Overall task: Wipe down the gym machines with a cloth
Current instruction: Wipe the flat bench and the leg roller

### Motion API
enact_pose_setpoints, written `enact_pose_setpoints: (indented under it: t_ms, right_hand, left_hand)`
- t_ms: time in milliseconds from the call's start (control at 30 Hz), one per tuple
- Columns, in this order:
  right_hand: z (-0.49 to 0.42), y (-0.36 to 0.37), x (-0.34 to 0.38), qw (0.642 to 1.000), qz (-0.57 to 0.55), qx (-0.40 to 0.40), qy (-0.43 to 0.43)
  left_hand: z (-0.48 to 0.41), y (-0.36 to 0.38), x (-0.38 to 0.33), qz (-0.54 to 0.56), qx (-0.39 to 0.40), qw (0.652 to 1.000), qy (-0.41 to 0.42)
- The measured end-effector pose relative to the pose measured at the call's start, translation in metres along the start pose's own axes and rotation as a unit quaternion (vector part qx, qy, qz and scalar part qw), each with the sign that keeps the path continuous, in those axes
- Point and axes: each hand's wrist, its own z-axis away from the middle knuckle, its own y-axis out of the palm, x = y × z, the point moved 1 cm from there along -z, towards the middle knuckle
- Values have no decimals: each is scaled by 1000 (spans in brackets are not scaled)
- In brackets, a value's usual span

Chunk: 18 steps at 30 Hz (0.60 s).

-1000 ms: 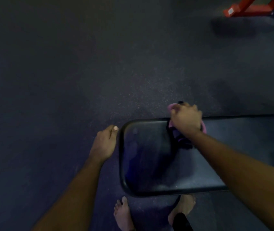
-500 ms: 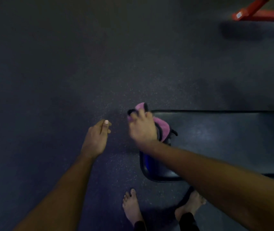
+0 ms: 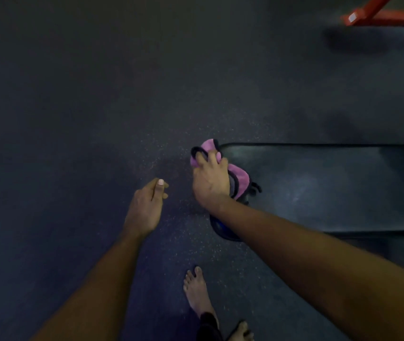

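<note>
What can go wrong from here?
The right hand grips the pink cloth at the very end of the bench pad; a stroke outward may slip off the edge. A bare foot stands close to that end and might get stubbed. The left hand hangs free, bracing nothing.

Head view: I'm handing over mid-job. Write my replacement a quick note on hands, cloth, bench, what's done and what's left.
Right hand grips the pink cloth with dark trim at the left end of the black padded bench.
Left hand, loosely curled, holds nothing, off the bench end.
Done: how much is wiped cannot be told.
Left: bench length to the right, then the red metal frame far right.
</note>
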Motion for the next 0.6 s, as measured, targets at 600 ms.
enact_pose_setpoints:
  t_ms: [600]
  right_hand:
    - [58, 27, 20, 973, -183, -62, 125]
  left_hand:
    - [31, -10, -19, 9, 25, 998, 57]
